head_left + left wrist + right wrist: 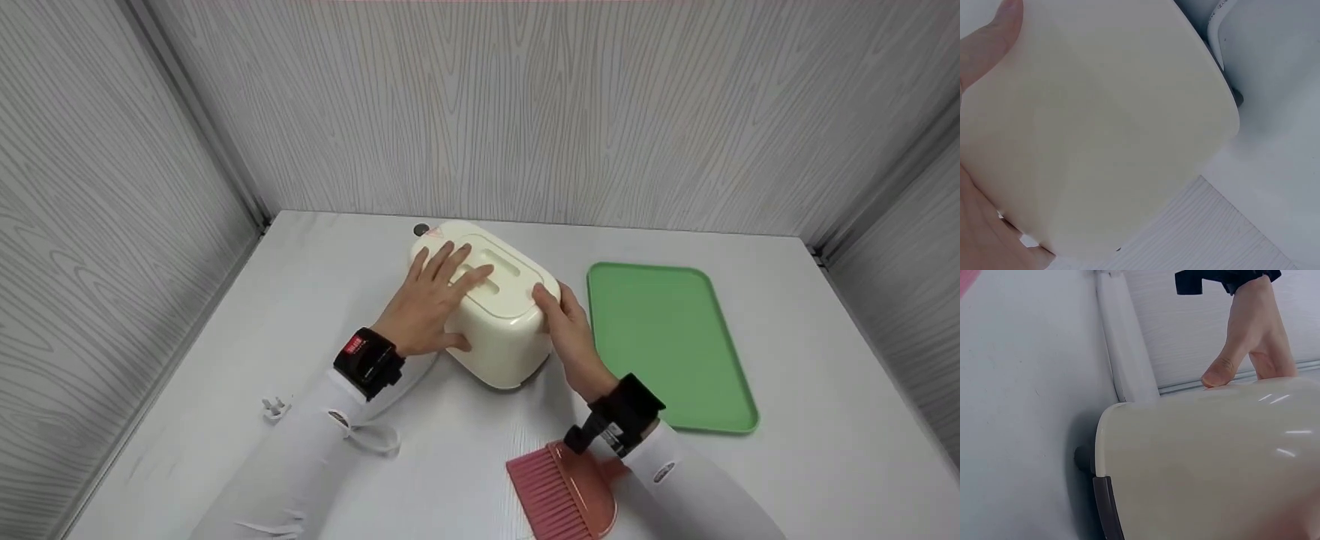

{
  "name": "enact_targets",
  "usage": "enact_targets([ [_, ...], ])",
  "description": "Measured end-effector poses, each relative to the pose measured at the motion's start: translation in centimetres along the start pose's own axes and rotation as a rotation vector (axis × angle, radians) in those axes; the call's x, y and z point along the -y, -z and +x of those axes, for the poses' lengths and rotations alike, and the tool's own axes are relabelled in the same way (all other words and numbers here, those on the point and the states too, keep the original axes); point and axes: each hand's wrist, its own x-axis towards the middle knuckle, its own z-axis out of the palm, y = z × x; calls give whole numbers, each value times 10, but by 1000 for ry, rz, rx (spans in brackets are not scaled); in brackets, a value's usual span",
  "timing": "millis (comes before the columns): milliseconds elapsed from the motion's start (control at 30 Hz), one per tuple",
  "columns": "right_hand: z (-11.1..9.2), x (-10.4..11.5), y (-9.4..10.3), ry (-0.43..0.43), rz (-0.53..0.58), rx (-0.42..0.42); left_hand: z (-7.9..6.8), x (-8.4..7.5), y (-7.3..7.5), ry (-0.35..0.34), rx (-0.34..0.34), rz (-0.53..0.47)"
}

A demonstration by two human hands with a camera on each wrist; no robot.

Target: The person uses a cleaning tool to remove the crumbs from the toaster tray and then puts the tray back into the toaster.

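- We find the cream appliance (501, 341) standing between the two hands, under the left palm and against the right fingers
- Left hand (431, 307): spread wide, fingers laid over the top, thumb down the near side
- Right hand (574, 337): gripping the corner, thumb on the top edge, fingers round the side
- For a sound hold, we advise even pressure from both hands and a watch on the cord (405, 386) beside the left wrist (smooth casing, so it may slip)
- We would also mind the red brush (574, 499) below the right wrist and the green tray (667, 337) just beyond the right hand
- Markings: a red patch (354, 344) on the left wrist strap (369, 367) and a pinkish mark (435, 233) beyond the left fingertips; we can read neither
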Motion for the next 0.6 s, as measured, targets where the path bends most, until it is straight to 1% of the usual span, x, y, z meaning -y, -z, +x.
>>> enact_targets([
  [200, -4, 0, 3, 0, 18, -46, 8, -3, -2, -33, 2, 1],
  [300, -5, -1, 5, -2, 19, -55, 10, -4, -2, -34, 5, 6],
  [433, -5, -1, 10, -9, 26, -56, 11, -7, -2, -19, 20, 15],
  [533, -4, -2, 16, -27, 61, -62, 10, -11, -2, -11, 24, -3],
  [600, -5, -4, 20, -54, 104, -76, 8, -15, -3, -10, 13, -25],
])
